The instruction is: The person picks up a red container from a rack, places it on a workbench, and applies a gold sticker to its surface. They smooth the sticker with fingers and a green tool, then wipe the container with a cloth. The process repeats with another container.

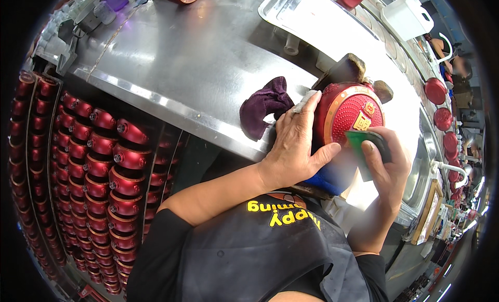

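Observation:
A round red vessel (340, 117) with a gold ring and raised gold emblem lies tipped on a dark stand at the bench edge, its decorated face toward me. Against its left side presses my left hand (291, 146), thumb spread, with a folded white cloth (304, 102) under the fingers. My right hand (390, 159) is closed round a flat green scraper-like piece (361, 143), held close to the lower right of that face. A blue surface (335, 180) shows below the vessel. Left of my fingers lies a crumpled dark purple cloth (264, 107).
The steel bench (171, 58) stretches away to the left. Racks of similar red vessels (127, 182) stand below it. At the back are a metal tray (275, 11) and a white jug (407, 17). More red pieces (435, 90) line the right, near a sink (416, 185).

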`<action>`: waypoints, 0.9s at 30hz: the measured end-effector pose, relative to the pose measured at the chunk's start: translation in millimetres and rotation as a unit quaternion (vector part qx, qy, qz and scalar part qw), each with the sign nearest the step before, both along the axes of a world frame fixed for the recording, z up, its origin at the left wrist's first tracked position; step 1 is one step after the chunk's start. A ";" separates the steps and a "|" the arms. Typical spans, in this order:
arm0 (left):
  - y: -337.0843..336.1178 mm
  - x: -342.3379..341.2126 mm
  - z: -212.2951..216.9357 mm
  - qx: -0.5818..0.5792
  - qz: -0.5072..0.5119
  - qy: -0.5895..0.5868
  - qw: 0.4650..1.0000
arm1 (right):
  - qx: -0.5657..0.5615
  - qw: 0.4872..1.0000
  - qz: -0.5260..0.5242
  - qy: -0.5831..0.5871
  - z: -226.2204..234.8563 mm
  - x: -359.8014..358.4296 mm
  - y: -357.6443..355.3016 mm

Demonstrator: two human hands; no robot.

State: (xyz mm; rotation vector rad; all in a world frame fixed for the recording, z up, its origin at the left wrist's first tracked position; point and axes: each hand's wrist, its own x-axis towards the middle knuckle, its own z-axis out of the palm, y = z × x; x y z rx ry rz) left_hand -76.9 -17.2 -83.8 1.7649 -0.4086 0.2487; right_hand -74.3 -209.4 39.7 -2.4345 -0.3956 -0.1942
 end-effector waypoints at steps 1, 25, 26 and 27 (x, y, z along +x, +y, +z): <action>-0.5 -0.3 0.1 0.009 0.004 0.002 1.000 | 0.002 1.000 -0.016 -0.003 -1.0 -3.4 -1.7; -2.5 1.7 -2.5 0.013 0.010 -0.010 1.000 | 0.074 0.991 -0.114 -0.011 -33.9 -27.6 -28.9; -2.2 0.8 -2.8 -0.002 0.013 -0.005 1.000 | 0.087 0.990 -0.114 -0.005 -34.8 -27.6 -29.1; -1.6 -1.3 -2.8 -0.019 0.015 -0.001 1.000 | 0.095 0.988 -0.118 -0.002 -35.8 -27.8 -29.5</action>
